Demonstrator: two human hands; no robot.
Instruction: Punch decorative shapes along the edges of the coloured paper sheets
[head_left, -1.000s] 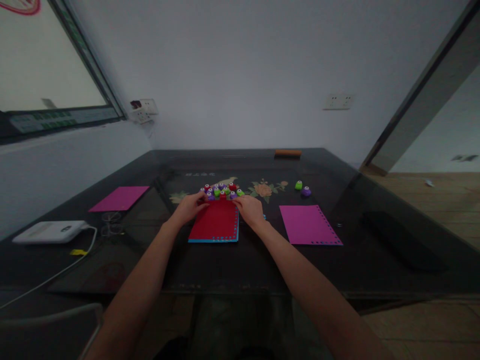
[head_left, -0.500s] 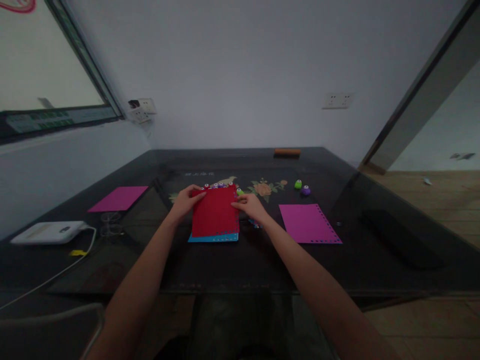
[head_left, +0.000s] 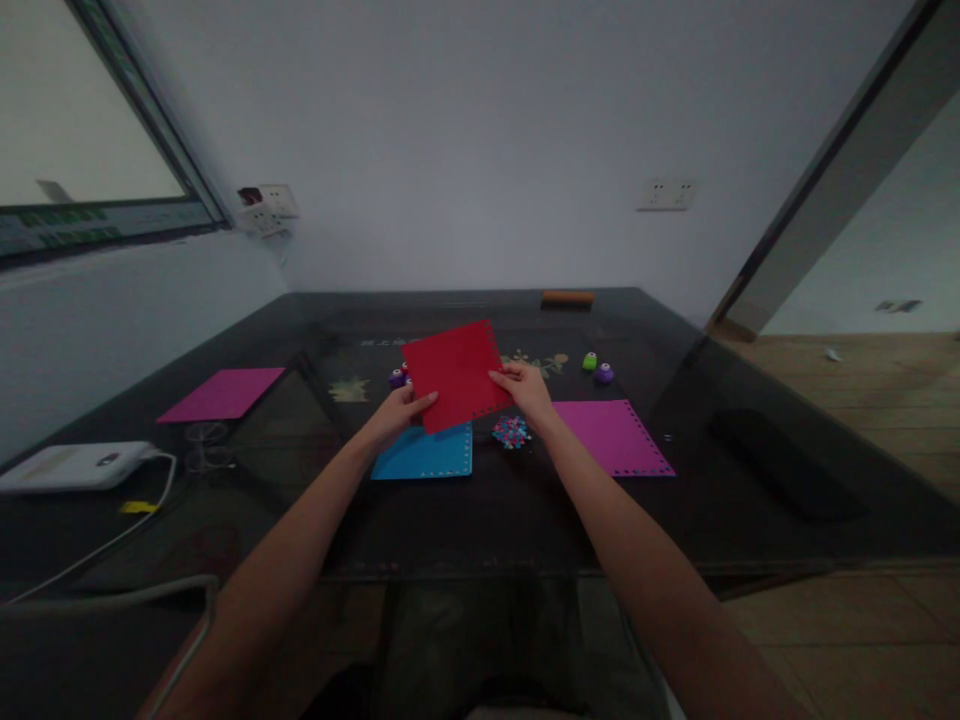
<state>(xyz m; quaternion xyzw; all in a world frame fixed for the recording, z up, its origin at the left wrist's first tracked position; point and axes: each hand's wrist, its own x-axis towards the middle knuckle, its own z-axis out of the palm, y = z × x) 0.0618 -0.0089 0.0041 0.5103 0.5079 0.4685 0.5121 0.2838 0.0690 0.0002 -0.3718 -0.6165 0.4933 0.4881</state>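
Note:
Both my hands hold a red sheet (head_left: 457,372) lifted and tilted above the dark glass table (head_left: 480,520). My left hand (head_left: 396,412) grips its lower left edge and my right hand (head_left: 525,388) pinches its right edge. Small holes run along the sheet's borders. Under it a blue sheet (head_left: 424,455) with punched edges lies flat. A small heap of punched-out bits (head_left: 511,432) sits just right of the blue sheet, below my right hand. Small punches (head_left: 397,378) peek out behind the red sheet, mostly hidden by it.
A pink sheet (head_left: 613,436) with punched edges lies to the right, another pink sheet (head_left: 223,393) to the far left. A green punch (head_left: 590,361) and a purple punch (head_left: 604,374) stand behind the right sheet. A white device (head_left: 71,466) with a cable rests at the left edge.
The red sheet has been lifted off the blue one and tilted up, now covering most of the punches. The blue sheet and the heap of bits have come into sight.

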